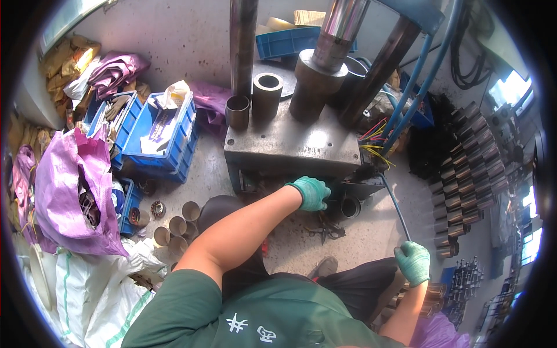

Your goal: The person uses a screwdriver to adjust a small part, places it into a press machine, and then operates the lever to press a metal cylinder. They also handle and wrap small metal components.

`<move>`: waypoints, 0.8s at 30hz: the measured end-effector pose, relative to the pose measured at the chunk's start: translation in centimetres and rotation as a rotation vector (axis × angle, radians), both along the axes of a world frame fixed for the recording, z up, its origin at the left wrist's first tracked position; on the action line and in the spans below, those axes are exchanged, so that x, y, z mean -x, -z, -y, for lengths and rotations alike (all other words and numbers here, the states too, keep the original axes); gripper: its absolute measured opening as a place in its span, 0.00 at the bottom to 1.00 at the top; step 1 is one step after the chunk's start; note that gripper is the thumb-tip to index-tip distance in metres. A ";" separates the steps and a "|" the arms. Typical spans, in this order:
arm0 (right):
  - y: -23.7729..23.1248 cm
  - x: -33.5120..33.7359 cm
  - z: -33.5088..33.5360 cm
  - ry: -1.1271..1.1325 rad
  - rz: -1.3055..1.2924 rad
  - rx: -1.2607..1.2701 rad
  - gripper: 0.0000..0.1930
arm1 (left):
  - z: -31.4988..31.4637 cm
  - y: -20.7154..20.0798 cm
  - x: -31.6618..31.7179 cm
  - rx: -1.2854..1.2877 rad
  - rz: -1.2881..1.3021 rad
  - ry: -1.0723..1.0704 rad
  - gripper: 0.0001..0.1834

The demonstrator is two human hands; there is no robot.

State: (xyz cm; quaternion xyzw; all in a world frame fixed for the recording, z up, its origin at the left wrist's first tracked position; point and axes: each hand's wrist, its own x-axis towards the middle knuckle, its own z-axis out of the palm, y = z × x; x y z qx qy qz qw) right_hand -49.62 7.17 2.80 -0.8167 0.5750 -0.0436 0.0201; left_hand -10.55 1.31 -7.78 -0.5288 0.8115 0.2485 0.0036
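Note:
My right hand (413, 263), in a green glove, is closed round the lower end of a long dark lever (397, 209). The lever slants up to the right side of a press. In a matching glove, my left hand (311, 193) is at the front of the press, just below the edge of its steel table (290, 145). Its fingers look curled; what they hold, if anything, is hidden. A dark metal ring or sleeve (350, 206) sits to the right of that hand. On the table stand a thick-walled cylinder (267, 97), a thinner tube (238, 113) and the press ram (319, 81).
Blue crates (159, 130) and a purple sack (78, 197) stand on the left. Several short tubes (177, 227) are on the floor near my left arm. Rows of stacked metal cylinders (464, 180) fill the right side. Blue hoses (412, 93) run beside the press.

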 end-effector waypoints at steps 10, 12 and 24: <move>-0.2 -0.1 0.1 0.004 0.033 -0.007 0.13 | -0.3 -0.4 0.0 -0.002 0.011 -0.004 0.24; -0.3 0.0 0.1 0.006 0.043 -0.017 0.13 | -0.3 -0.6 0.0 -0.003 0.014 0.005 0.24; -5.3 0.8 3.8 -0.148 0.155 -0.197 0.12 | -0.2 -0.5 0.4 -0.022 0.014 0.003 0.24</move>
